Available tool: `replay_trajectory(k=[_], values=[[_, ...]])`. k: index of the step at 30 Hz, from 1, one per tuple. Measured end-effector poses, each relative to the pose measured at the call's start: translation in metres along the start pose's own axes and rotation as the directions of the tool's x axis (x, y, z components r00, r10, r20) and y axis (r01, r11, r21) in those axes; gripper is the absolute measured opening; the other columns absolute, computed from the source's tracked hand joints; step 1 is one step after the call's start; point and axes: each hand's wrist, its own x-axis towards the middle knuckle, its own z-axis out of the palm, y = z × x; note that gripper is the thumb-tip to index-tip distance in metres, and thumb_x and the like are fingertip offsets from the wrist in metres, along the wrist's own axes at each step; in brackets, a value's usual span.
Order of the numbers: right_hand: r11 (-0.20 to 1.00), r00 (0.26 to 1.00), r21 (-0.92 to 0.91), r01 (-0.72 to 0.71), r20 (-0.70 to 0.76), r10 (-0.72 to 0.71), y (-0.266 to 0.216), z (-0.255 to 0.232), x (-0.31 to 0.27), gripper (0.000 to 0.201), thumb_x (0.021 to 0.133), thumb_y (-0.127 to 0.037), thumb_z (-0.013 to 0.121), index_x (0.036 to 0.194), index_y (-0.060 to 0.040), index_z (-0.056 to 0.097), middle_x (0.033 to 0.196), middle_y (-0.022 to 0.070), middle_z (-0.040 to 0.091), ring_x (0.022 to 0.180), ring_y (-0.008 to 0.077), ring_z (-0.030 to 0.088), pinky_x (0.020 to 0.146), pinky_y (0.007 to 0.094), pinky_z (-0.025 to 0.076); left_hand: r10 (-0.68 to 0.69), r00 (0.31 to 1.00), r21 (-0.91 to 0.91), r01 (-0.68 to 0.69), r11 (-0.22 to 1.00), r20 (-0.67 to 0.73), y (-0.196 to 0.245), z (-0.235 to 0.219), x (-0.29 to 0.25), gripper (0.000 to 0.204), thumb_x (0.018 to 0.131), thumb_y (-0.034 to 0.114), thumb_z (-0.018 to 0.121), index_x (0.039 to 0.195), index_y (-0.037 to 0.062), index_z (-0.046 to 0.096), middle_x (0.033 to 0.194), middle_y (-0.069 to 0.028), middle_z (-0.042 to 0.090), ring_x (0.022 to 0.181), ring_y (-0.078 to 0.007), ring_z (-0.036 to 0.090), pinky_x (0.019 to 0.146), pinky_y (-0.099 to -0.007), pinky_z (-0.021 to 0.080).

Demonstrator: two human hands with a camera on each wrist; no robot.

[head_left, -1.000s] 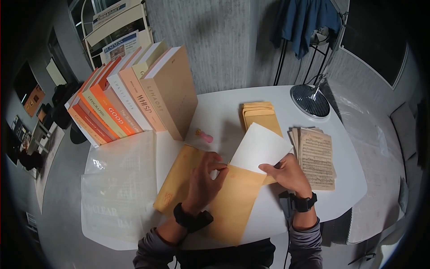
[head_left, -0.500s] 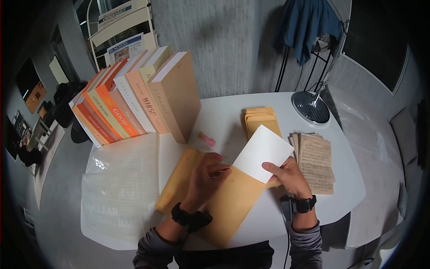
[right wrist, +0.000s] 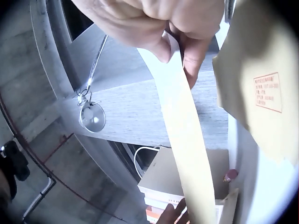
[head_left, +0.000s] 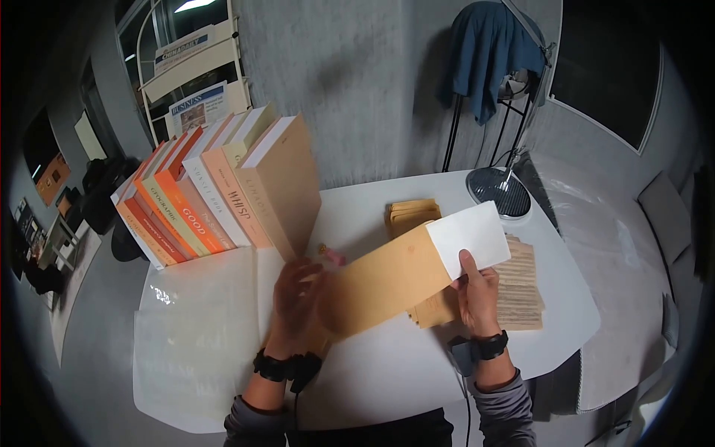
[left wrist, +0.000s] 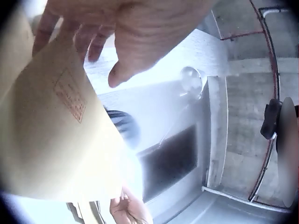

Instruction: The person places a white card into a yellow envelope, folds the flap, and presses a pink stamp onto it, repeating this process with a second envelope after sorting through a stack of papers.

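My right hand (head_left: 477, 294) pinches a brown paper envelope (head_left: 387, 279) at its white end (head_left: 473, 235), thumb on top. The envelope is raised over the table at a slant, its white end up to the right. Beside its lower left end is my left hand (head_left: 294, 298), blurred, with fingers spread and thumb apart. In the left wrist view, the left fingers (left wrist: 88, 39) overlap the edge of the envelope (left wrist: 46, 135), which bears a red printed box. The right wrist view shows the envelope (right wrist: 187, 135) nearly edge-on, with left fingertips (right wrist: 175, 214) at its far end.
Behind the raised envelope lies a stack of brown envelopes (head_left: 410, 212). Printed music sheets (head_left: 525, 290) lie to the right, partly hidden. A row of books (head_left: 279, 186), a small pink-handled piece (head_left: 333, 257), a lamp base (head_left: 503, 195) and clear plastic sheets (head_left: 194, 343) are on the table.
The envelope has been lifted and turned from near upright to a rightward slant. My left hand has moved left, from its upper edge to its lower end. The right hand keeps its pinch.
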Motion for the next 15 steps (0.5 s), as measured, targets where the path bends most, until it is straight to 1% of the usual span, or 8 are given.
replay_trajectory(k=[2, 4, 6, 7, 8, 11, 12, 15], values=[[0.998, 0.999, 0.064, 0.017, -0.043, -0.014, -0.001, 0.007, -0.002, 0.018, 0.095, -0.018, 0.069, 0.103, -0.0029, 0.068, 0.092, 0.0026, 0.068, 0.074, 0.0078, 0.065, 0.054, 0.0187, 0.053, 0.004, 0.983, 0.048, 0.005, 0.999, -0.184, 0.007, 0.007, -0.001, 0.039, 0.097, 0.005, 0.06, 0.133, 0.0011, 0.045, 0.119, -0.0122, 0.063, 0.108, -0.0173, 0.062, 0.087, -0.0263, 0.051], [0.993, 0.999, 0.121, 0.015, -0.047, -0.009, 0.001, 0.009, -0.003, 0.018, 0.095, -0.018, 0.068, 0.105, -0.003, 0.067, 0.094, 0.0025, 0.068, 0.076, 0.0082, 0.065, 0.054, 0.0191, 0.053, 0.149, 0.979, 0.125, -0.132, 0.983, -0.141, 0.004, 0.014, -0.009, 0.034, 0.095, 0.002, 0.062, 0.127, 0.0009, 0.05, 0.123, -0.0129, 0.058, 0.109, -0.0197, 0.061, 0.091, -0.0301, 0.051], [0.985, 1.0, 0.171, -0.003, -0.013, 0.005, 0.006, 0.007, -0.005, 0.019, 0.096, -0.018, 0.067, 0.107, -0.0032, 0.066, 0.095, 0.0028, 0.068, 0.077, 0.0086, 0.066, 0.054, 0.0196, 0.054, 0.043, 0.987, -0.122, -0.063, 0.991, -0.156, 0.009, 0.025, -0.014, 0.031, 0.093, 0.0, 0.063, 0.123, -0.0001, 0.053, 0.125, -0.013, 0.056, 0.11, -0.0212, 0.061, 0.094, -0.0326, 0.051], [0.986, 1.0, 0.169, -0.009, -0.017, 0.012, 0.007, 0.009, -0.006, 0.019, 0.096, -0.017, 0.067, 0.108, -0.0028, 0.066, 0.096, 0.0032, 0.068, 0.077, 0.0086, 0.066, 0.055, 0.0197, 0.055, -0.139, 0.979, -0.397, 0.071, 0.915, -0.147, 0.02, 0.032, -0.018, 0.031, 0.093, 0.0, 0.062, 0.123, -0.0011, 0.053, 0.124, -0.0128, 0.057, 0.11, -0.0215, 0.061, 0.095, -0.0331, 0.05], [0.986, 1.0, 0.166, -0.015, -0.02, 0.019, 0.007, 0.013, -0.008, 0.019, 0.096, -0.017, 0.066, 0.109, -0.0024, 0.065, 0.096, 0.0036, 0.069, 0.078, 0.0087, 0.066, 0.055, 0.0198, 0.055, -0.309, 0.947, -0.637, 0.186, 0.748, -0.087, 0.025, 0.035, -0.019, 0.03, 0.093, -0.001, 0.062, 0.122, -0.002, 0.053, 0.124, -0.0125, 0.057, 0.11, -0.0219, 0.061, 0.096, -0.0336, 0.049], [0.986, 0.987, 0.093, -0.136, 0.095, 0.128, -0.002, 0.015, -0.011, 0.02, 0.096, -0.015, 0.065, 0.111, -0.001, 0.065, 0.098, 0.005, 0.069, 0.081, 0.0098, 0.066, 0.056, 0.0201, 0.056, -0.187, 0.98, -0.531, 0.191, 0.825, 0.063, 0.025, 0.031, -0.021, 0.029, 0.094, 0.0, 0.06, 0.122, -0.0052, 0.054, 0.123, -0.0122, 0.06, 0.112, -0.0216, 0.06, 0.098, -0.0345, 0.049], [0.981, 0.972, 0.053, -0.189, 0.15, 0.179, -0.005, 0.015, -0.012, 0.02, 0.096, -0.014, 0.065, 0.111, -0.0005, 0.065, 0.099, 0.0055, 0.069, 0.082, 0.0103, 0.067, 0.057, 0.0202, 0.056, -0.185, 0.982, -0.554, 0.178, 0.813, 0.045, 0.029, 0.031, -0.022, 0.026, 0.094, 0.0, 0.06, 0.119, -0.0034, 0.056, 0.12, -0.0115, 0.062, 0.108, -0.0214, 0.062, 0.094, -0.0343, 0.05], [0.994, 0.994, -0.079, -0.075, 0.079, 0.081, -0.005, 0.021, -0.014, 0.024, 0.095, -0.016, 0.067, 0.112, 0.0003, 0.064, 0.1, 0.0062, 0.069, 0.083, 0.0112, 0.067, 0.06, 0.0225, 0.055, -0.186, 0.982, -0.606, 0.154, 0.78, 0.01, 0.042, 0.029, -0.022, 0.02, 0.094, 0.0, 0.06, 0.114, 0.0004, 0.06, 0.113, -0.0098, 0.066, 0.101, -0.0207, 0.065, 0.087, -0.0336, 0.054]])
